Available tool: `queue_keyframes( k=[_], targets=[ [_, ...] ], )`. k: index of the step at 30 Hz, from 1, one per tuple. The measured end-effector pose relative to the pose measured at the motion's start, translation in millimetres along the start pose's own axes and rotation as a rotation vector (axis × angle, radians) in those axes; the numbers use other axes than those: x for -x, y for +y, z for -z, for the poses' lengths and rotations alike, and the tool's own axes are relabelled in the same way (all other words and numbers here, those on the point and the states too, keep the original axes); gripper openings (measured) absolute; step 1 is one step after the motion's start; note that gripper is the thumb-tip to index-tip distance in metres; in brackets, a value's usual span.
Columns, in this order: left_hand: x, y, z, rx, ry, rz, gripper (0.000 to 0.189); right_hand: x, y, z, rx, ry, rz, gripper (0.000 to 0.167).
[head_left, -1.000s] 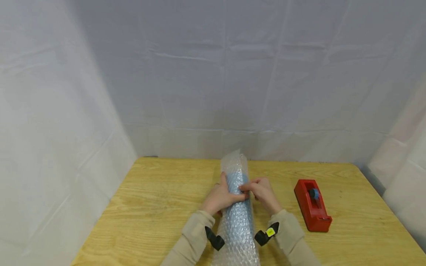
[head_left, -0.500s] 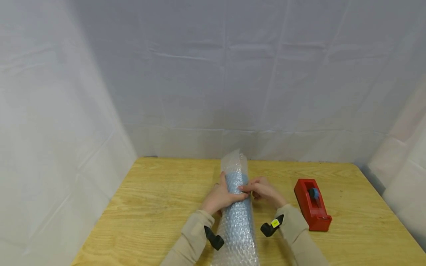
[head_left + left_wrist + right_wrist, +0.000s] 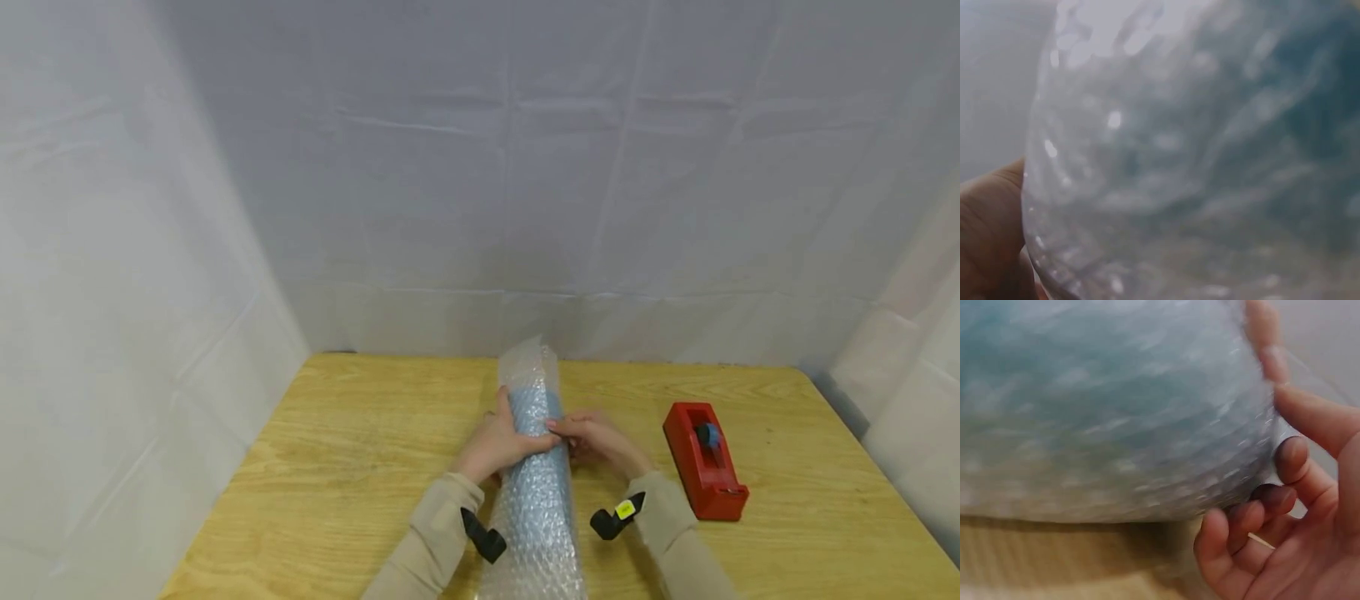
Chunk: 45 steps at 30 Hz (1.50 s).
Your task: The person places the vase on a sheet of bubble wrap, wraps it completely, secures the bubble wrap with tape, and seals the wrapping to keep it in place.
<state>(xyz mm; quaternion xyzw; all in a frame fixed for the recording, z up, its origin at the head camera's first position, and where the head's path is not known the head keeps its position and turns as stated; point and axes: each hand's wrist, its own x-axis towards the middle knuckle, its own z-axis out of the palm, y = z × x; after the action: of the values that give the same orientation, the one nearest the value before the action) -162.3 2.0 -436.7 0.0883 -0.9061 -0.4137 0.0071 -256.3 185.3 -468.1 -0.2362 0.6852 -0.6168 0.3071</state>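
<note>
A long roll of bubble wrap [image 3: 534,500] lies lengthwise on the table, with something blue showing through its layers. My left hand [image 3: 498,443] holds the roll from its left side, its thumb laid across the top. On the opposite side, my right hand [image 3: 596,437] pinches the wrap near the left thumb's tip. In the right wrist view, the right thumb [image 3: 1316,419] presses the side of the wrap [image 3: 1147,425], and curled fingertips sit at its lower edge. The left wrist view is mostly filled by blurred wrap [image 3: 1179,156], with part of the left hand [image 3: 991,225] at its edge.
A red tape dispenser [image 3: 701,467] with a small roll of tape stands on the wooden table [image 3: 360,467], to the right of my right hand. White sheeting [image 3: 480,208] hangs behind the table and along both sides.
My right hand has shifted slightly to the right, its thumb sliding toward the roll's right edge, and its wrist has swung outward. The left hand and the roll stay put.
</note>
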Motion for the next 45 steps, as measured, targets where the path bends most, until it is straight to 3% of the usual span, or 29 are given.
queue_keyframes(
  k=[3, 7, 20, 25, 39, 45],
  targets=[
    [0.4, -0.2, -2.1, 0.032, 0.000, 0.012, 0.131, 3.2, 11, -3, -0.163, 0.009, -0.023, 0.034],
    [1.1, -0.4, -4.8, 0.061, -0.005, 0.030, 0.131, 4.5, 22, -7, -0.289, 0.028, 0.016, 0.035],
    [-2.3, -1.6, -3.7, 0.076, -0.015, 0.008, 0.131, 2.9, 41, -12, -0.427, 0.085, 0.127, 0.043],
    [-1.8, -4.8, 0.2, 0.100, -0.018, -0.010, 0.129, 3.3, 43, -16, -0.420, 0.117, 0.169, 0.041],
    [6.9, -6.6, -0.2, 0.105, -0.024, -0.027, 0.129, 13.4, 44, -23, -0.382, 0.194, 0.146, 0.035],
    [5.6, -0.1, 5.5, 0.040, -0.012, -0.025, 0.127, 7.4, 38, -25, -0.406, 0.211, 0.152, 0.034]
  ],
)
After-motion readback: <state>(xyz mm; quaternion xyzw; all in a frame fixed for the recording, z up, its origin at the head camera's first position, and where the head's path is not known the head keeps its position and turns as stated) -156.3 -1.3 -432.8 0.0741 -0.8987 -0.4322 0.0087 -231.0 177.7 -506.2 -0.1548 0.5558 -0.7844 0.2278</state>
